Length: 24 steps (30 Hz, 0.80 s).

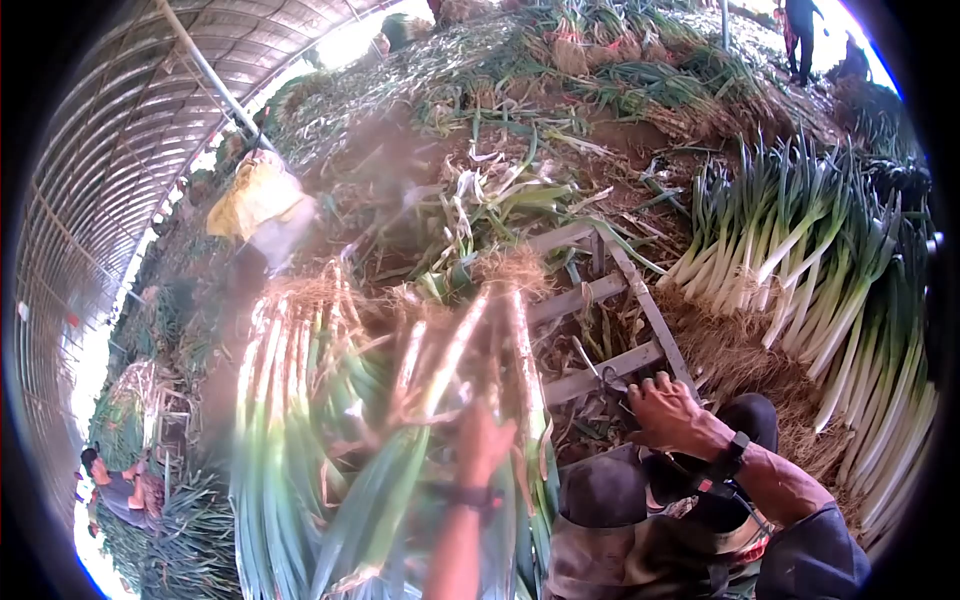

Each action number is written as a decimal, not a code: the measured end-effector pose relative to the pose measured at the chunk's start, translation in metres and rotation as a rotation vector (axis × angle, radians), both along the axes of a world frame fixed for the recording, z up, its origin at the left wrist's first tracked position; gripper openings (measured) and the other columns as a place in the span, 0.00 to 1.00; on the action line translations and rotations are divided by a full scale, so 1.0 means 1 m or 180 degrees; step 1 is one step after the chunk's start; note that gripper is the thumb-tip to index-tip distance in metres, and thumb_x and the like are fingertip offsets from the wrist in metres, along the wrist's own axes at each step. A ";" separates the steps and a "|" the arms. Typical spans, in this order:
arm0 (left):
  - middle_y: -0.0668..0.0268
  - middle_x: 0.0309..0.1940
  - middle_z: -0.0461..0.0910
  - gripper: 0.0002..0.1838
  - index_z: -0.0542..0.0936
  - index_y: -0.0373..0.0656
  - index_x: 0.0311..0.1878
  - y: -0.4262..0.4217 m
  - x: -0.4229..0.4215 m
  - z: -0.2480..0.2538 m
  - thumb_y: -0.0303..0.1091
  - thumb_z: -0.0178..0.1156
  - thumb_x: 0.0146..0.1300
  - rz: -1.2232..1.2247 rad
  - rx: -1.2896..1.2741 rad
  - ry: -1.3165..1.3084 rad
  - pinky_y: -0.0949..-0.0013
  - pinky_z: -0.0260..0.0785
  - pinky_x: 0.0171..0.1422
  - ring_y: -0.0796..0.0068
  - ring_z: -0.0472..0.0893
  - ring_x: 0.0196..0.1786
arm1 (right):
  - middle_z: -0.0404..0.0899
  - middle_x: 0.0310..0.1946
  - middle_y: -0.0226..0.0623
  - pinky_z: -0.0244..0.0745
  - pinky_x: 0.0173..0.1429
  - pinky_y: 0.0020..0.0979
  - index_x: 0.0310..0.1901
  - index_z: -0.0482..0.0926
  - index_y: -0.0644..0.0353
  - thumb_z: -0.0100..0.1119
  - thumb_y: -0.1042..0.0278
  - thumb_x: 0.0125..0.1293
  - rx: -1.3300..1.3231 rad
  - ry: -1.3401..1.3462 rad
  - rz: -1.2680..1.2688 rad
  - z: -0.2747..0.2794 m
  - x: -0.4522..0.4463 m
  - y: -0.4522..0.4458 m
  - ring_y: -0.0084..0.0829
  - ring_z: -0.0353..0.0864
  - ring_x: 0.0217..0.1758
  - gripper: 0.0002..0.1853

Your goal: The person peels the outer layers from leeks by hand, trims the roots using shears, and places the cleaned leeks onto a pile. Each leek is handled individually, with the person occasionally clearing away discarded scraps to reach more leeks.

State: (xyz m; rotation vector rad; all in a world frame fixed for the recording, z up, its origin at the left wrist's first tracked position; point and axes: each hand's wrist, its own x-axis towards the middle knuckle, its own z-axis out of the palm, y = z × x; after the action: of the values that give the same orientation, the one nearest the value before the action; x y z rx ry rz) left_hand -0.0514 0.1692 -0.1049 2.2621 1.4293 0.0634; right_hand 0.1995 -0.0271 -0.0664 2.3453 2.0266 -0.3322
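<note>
My left hand [485, 440], with a dark band on its wrist, is over a heap of long green onions [275, 400] with brown, rooty ends. Haze over this part of the view smears its fingers, so its hold is unclear. Two onions [522, 345] rise close beside it, roots up. My right hand [670, 412], wearing a dark watch [732, 455], has its fingers bent at the near end of a grey slatted frame [585, 300]. A small dark object with a thin pale strip touches its fingertips, too small to name.
Trimmed green onions [790, 240] with white stems lie in a long row at right. Loose leaves and peelings [490, 200] cover the ground ahead. A yellow sack [258, 197] hangs by a post at upper left. A person [125, 490] sits at far left; another [800, 35] stands at upper right.
</note>
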 end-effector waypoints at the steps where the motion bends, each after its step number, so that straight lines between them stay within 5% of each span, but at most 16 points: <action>1: 0.42 0.56 0.76 0.34 0.73 0.34 0.62 0.002 0.003 0.003 0.41 0.70 0.55 -0.0147 0.0099 0.0129 0.48 0.71 0.61 0.45 0.78 0.57 | 0.79 0.48 0.50 0.73 0.56 0.48 0.52 0.74 0.66 0.70 0.46 0.57 0.0101 0.0152 0.0098 -0.004 0.001 0.008 0.48 0.78 0.52 0.32; 2: 0.50 0.53 0.76 0.23 0.77 0.40 0.53 0.004 0.000 -0.014 0.41 0.69 0.58 -0.0422 0.1058 -0.0273 0.47 0.69 0.59 0.52 0.77 0.55 | 0.79 0.48 0.49 0.74 0.54 0.47 0.49 0.75 0.66 0.69 0.46 0.58 0.0203 0.0314 0.0191 -0.008 0.001 0.019 0.47 0.78 0.52 0.30; 5: 0.55 0.50 0.75 0.15 0.78 0.44 0.47 0.028 0.016 0.012 0.39 0.66 0.61 -0.0517 0.2153 -0.0227 0.45 0.64 0.62 0.53 0.74 0.59 | 0.80 0.37 0.48 0.75 0.40 0.46 0.45 0.73 0.64 0.63 0.48 0.64 0.0239 0.1298 0.0007 0.017 -0.015 0.068 0.48 0.81 0.41 0.24; 7: 0.53 0.52 0.74 0.18 0.76 0.42 0.53 0.055 0.020 0.016 0.39 0.64 0.63 -0.0442 0.2358 0.0135 0.42 0.61 0.65 0.50 0.72 0.62 | 0.80 0.32 0.50 0.75 0.38 0.48 0.46 0.72 0.66 0.60 0.45 0.67 0.0337 0.2122 -0.0302 -0.009 -0.021 0.100 0.48 0.80 0.35 0.26; 9: 0.49 0.55 0.74 0.25 0.72 0.40 0.60 0.079 0.018 0.008 0.41 0.65 0.65 -0.0407 0.1906 0.0447 0.43 0.66 0.63 0.48 0.74 0.60 | 0.80 0.32 0.52 0.75 0.38 0.46 0.48 0.72 0.66 0.58 0.41 0.68 0.0294 0.2671 -0.0819 -0.025 -0.034 0.135 0.46 0.80 0.34 0.29; 10: 0.48 0.54 0.74 0.26 0.71 0.39 0.62 0.088 0.020 0.008 0.41 0.64 0.66 -0.0390 0.1672 0.0467 0.44 0.68 0.61 0.47 0.76 0.59 | 0.84 0.35 0.52 0.81 0.40 0.41 0.48 0.74 0.66 0.57 0.51 0.70 0.0452 0.2498 -0.0933 -0.027 -0.040 0.149 0.43 0.86 0.36 0.22; 13: 0.44 0.52 0.76 0.27 0.69 0.37 0.65 0.105 0.025 0.002 0.43 0.61 0.69 -0.0385 0.1163 0.0543 0.46 0.73 0.55 0.46 0.80 0.53 | 0.85 0.34 0.48 0.81 0.39 0.39 0.40 0.79 0.65 0.54 0.56 0.72 0.0857 0.3162 -0.1178 -0.070 -0.050 0.182 0.39 0.86 0.35 0.17; 16: 0.43 0.48 0.79 0.27 0.70 0.38 0.66 0.112 0.030 -0.006 0.45 0.58 0.72 -0.0276 0.1127 0.0535 0.48 0.76 0.51 0.45 0.82 0.49 | 0.80 0.31 0.52 0.77 0.38 0.43 0.43 0.71 0.67 0.56 0.49 0.72 0.0900 0.3105 -0.1134 -0.087 -0.056 0.200 0.42 0.81 0.33 0.23; 19: 0.44 0.43 0.81 0.26 0.71 0.40 0.68 0.125 0.024 -0.014 0.46 0.55 0.73 0.0029 0.1169 0.0429 0.48 0.77 0.50 0.44 0.83 0.47 | 0.83 0.33 0.35 0.80 0.39 0.33 0.36 0.80 0.58 0.53 0.64 0.73 0.0255 0.2931 -0.1316 -0.064 -0.056 0.199 0.32 0.83 0.34 0.10; 21: 0.44 0.41 0.82 0.27 0.70 0.40 0.68 0.135 0.018 -0.016 0.46 0.54 0.73 0.0170 0.1049 0.0348 0.47 0.78 0.50 0.42 0.84 0.45 | 0.80 0.29 0.31 0.77 0.37 0.30 0.35 0.79 0.54 0.55 0.67 0.72 0.1209 0.3572 -0.0691 -0.105 -0.052 0.185 0.29 0.80 0.31 0.06; 24: 0.43 0.38 0.84 0.22 0.73 0.39 0.63 0.142 0.016 -0.019 0.41 0.54 0.72 0.0173 0.1124 0.0434 0.43 0.77 0.48 0.42 0.86 0.43 | 0.73 0.23 0.25 0.73 0.33 0.24 0.37 0.77 0.52 0.58 0.76 0.69 0.1330 0.4906 -0.0401 -0.126 -0.044 0.169 0.24 0.75 0.25 0.05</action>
State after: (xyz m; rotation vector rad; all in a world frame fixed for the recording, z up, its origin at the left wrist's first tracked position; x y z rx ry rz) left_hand -0.0359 0.3109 -0.1237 2.5500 1.6606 0.1965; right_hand 0.1552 0.1421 -0.1919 2.6576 2.3820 -2.5695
